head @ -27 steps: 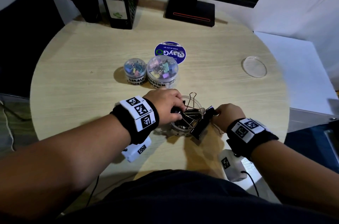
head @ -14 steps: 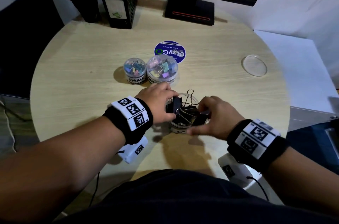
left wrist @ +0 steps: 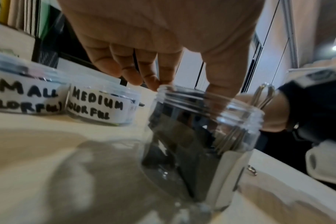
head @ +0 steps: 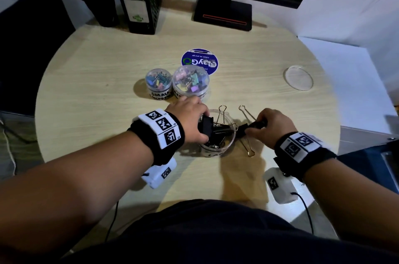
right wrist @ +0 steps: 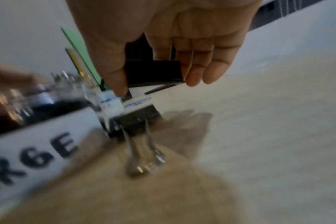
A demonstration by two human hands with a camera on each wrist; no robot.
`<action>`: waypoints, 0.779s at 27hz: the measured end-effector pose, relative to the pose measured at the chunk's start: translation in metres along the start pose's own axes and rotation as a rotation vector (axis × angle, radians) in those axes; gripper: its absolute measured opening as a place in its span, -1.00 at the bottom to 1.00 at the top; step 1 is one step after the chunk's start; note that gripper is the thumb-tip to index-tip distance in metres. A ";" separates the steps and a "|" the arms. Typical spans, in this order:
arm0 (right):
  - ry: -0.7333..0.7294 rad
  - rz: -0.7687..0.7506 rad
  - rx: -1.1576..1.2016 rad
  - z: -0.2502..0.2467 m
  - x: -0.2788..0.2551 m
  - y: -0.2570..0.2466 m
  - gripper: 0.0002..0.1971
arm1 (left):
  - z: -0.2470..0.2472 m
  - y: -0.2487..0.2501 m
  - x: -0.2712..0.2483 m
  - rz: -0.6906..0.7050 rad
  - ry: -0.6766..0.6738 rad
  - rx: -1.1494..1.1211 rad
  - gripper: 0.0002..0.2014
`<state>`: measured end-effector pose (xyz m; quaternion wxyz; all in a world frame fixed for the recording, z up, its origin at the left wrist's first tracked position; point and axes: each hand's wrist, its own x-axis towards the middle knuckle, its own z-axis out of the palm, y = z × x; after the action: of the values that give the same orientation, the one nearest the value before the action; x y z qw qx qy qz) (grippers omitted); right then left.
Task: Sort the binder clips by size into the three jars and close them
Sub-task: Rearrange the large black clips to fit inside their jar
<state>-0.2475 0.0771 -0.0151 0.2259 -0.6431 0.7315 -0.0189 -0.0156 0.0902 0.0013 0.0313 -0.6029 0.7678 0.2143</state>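
Note:
The open large jar (head: 218, 147), labelled LARGE (right wrist: 38, 144), stands near me with several black binder clips inside, their wire handles poking above the rim. My left hand (head: 194, 121) grips its rim (left wrist: 207, 103), thumb inside and fingers outside. My right hand (head: 259, 123) is just right of the jar and pinches a black binder clip (right wrist: 153, 72) between thumb and fingers. Another black clip (head: 243, 130) with gold handles lies on the table against the jar's right side (right wrist: 136, 119). The small jar (head: 158, 84) and medium jar (head: 191, 82) stand lidded behind.
A clear lid (head: 299, 77) lies at the table's right. A blue round sticker (head: 199, 61) sits behind the jars. A monitor base (head: 222, 13), a file holder (head: 140, 4) and a plant stand at the back edge.
My right hand has drawn back from over the large jar to its right, holding a black clip. A clip now lies on the table beside the jar. My left hand stays at the rim.

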 end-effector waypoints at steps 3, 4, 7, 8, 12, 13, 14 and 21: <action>-0.152 0.019 -0.135 0.010 0.005 0.007 -0.64 | 0.002 -0.001 0.000 0.008 0.017 -0.109 -0.40; -0.167 0.023 -0.144 0.012 0.004 0.008 -0.62 | 0.002 -0.004 -0.001 0.000 0.042 -0.190 -0.42; 0.030 -0.081 -0.081 0.007 -0.001 0.002 -0.61 | 0.001 -0.014 -0.005 -0.026 0.207 -0.520 -0.46; 0.111 -0.177 -0.031 0.005 -0.005 -0.004 -0.67 | 0.001 -0.016 -0.006 -0.042 0.251 -0.620 -0.48; 0.164 -0.646 -0.061 0.006 -0.022 -0.036 -0.74 | 0.003 -0.017 -0.008 -0.094 0.208 -0.773 -0.61; 0.096 -0.664 -0.159 0.010 -0.025 -0.043 -0.68 | 0.004 -0.016 -0.008 -0.093 0.186 -0.761 -0.62; 0.020 -0.630 -0.266 0.013 -0.027 -0.050 -0.64 | 0.005 -0.016 -0.008 -0.095 0.174 -0.750 -0.62; -0.049 -0.470 -0.397 0.020 -0.023 -0.065 -0.63 | 0.004 -0.017 -0.008 -0.102 0.191 -0.768 -0.65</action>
<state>-0.1781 0.0932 -0.0048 0.1026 -0.8265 0.5465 0.0881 0.0019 0.0961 -0.0052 -0.2574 -0.6253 0.6006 0.4266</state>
